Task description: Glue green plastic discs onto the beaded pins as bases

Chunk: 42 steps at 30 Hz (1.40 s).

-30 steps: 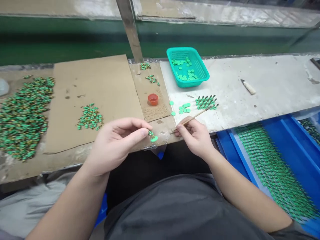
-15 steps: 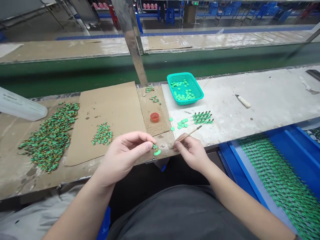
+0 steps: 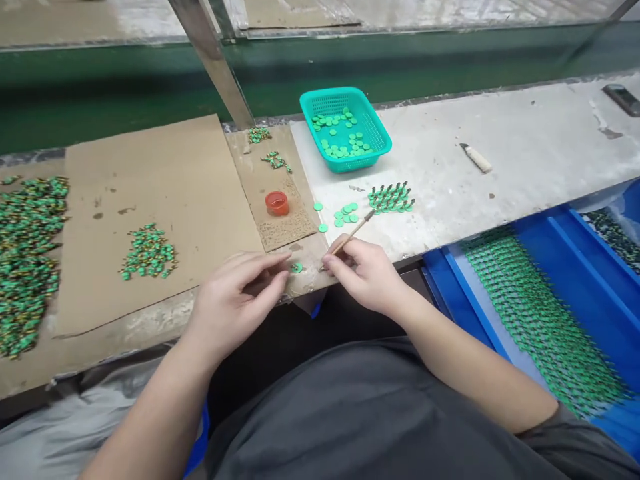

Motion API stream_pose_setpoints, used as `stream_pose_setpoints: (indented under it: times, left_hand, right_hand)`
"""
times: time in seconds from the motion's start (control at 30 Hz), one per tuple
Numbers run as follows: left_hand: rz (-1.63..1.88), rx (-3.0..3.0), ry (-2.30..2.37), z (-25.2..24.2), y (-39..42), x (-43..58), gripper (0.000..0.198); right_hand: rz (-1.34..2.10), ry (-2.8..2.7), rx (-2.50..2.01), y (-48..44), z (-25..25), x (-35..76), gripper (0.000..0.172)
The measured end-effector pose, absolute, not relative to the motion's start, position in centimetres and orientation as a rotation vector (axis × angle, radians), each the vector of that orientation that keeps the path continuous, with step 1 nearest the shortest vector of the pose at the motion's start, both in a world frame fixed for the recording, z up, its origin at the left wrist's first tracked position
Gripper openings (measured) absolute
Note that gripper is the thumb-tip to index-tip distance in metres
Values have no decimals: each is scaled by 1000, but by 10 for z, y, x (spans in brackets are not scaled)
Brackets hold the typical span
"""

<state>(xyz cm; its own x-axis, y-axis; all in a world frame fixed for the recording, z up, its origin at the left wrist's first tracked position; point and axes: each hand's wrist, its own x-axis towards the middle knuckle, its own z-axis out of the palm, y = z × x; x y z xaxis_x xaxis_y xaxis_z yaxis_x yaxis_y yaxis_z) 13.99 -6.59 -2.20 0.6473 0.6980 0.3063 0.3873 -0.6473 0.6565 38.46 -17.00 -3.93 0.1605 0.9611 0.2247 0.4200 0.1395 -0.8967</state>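
Note:
My left hand (image 3: 240, 293) is at the bench's near edge, thumb and forefinger apart. Just beyond those fingertips is a green disc (image 3: 297, 267) with a small dark-and-green piece on it; the fingers look separate from it. My right hand (image 3: 367, 270) pinches a thin paintbrush (image 3: 356, 229), dark bristle end up to the right, its bare end pointing down to the left near the bench top. Loose green discs (image 3: 345, 215) lie beyond the right hand. Beside them stand rows of discs with upright dark-tipped pieces (image 3: 391, 198). A small red cup (image 3: 277, 203) sits on cardboard.
A teal basket (image 3: 383, 141) holds more discs. Small green-and-gold pieces form a heap (image 3: 149, 252) on the cardboard (image 3: 165, 167) and a larger pile (image 3: 30, 253) farther left. A white-handled knife (image 3: 477, 159) lies right. Blue trays (image 3: 565, 267) below contain rows of green pieces.
My view has tilted down and shifted right. My left finger and thumb have parted from the small piece on its disc, which they held before. The right hand keeps the paintbrush.

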Motion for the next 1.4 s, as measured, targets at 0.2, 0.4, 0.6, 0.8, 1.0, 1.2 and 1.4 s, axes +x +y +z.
stream_pose_setpoints:
  times: [0.2,0.4,0.6,0.8,1.0,1.2,1.4]
  left_hand:
    - [646,2388,791,-27,-58,147,16]
    - [662,2344,866,-30,-63,150,16]
    - [674,2335,863,-32,-61,150,15]
    - [679,2340,849,-31,-61,150,14]
    - [672,2342,880,-29,-62,153,21]
    - [700,2342,839,-32,-61,150,16]
    - [708,2334,837,-34,-61,147,15]
  right_hand:
    - [572,-1717,-1375,-151,-31,378,30]
    - [564,-1837,-1329,-139,-33,373,29]
    - [561,-1880,-1305,-138,-32,373,28]
    - [553,-1913,-1332,-138,-31,372,22]
    - [504,-1976,-1368,-138,-26,364,20]
    - [473,-1830,-1360,-144,-34,364,24]
    - [448,-1746,-1323,-152,-38,365,28]
